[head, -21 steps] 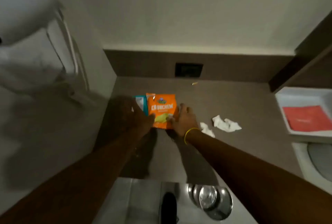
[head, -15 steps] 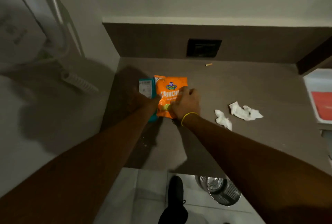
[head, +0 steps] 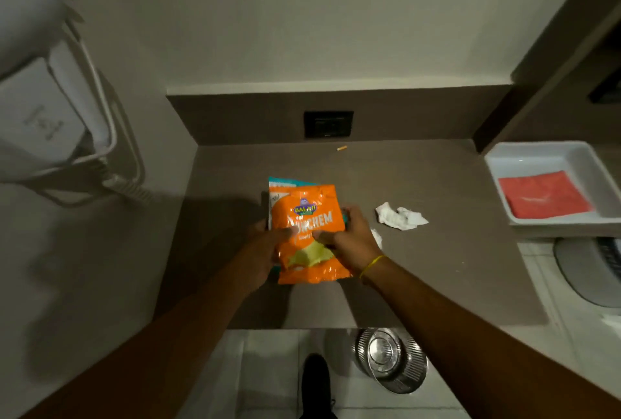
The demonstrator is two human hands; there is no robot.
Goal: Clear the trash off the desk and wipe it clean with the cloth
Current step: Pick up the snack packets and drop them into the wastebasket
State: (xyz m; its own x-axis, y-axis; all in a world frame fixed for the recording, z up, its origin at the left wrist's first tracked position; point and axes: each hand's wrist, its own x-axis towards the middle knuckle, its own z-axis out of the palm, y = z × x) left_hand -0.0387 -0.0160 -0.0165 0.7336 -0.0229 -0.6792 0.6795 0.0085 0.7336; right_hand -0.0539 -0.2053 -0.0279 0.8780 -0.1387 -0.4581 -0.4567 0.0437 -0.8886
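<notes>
The brown matte surface [head: 437, 267] carries a white rectangular tray [head: 524, 158] at its right edge, with a flat red cloth [head: 544, 198] lying inside. Above the middle, the left hand [head: 265, 244] and right hand [head: 353, 240] both grip an orange foil snack packet [head: 302, 234] stacked on a teal wrapper [head: 289, 180]. A crumpled white tissue [head: 400, 215] lies just right of them

Orange snack packet [head: 304, 230], teal packet [head: 289, 180], red cloth [head: 541, 197], white tray [head: 504, 156].
</notes>
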